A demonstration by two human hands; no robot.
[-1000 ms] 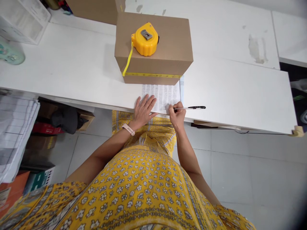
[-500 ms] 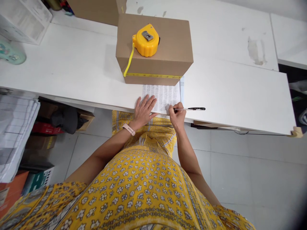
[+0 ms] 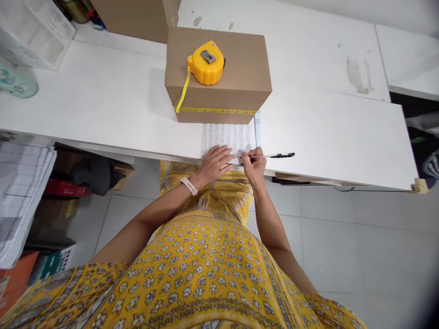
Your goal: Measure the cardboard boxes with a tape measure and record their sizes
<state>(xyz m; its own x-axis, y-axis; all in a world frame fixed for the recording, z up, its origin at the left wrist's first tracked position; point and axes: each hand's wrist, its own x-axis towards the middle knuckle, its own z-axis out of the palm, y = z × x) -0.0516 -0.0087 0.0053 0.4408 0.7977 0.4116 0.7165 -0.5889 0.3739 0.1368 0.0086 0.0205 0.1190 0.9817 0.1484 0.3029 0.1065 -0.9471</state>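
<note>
While the left hand lies flat with fingers spread and released on the white printed paper sheet at the table's near edge, the right hand is pinched round the slim clear-and-black plastic pen. Its tip is at the sheet's lower right corner, black end pointing to 3 o'clock.

Sheet looks thin, light & floppy, and prob. slides easily on the smooth white table, so a flat palm should pin it better than a corner pinch. Its far end meets the box; whether it's tucked under, can't tell. Pen looks light, stiff, maybe a bit slick; best gripped near the tip.

At 12 o'clock from the sheet stands a shut brown cardboard box, contents hidden. On its lid sits a yellow plastic tape measure, blade pulled out, down the front-left corner & along the front face. A second brown cardboard box sits at 11 o'clock, inside not visible. A see-through plastic bin is at 10 o'clock, contents unclear.
</note>
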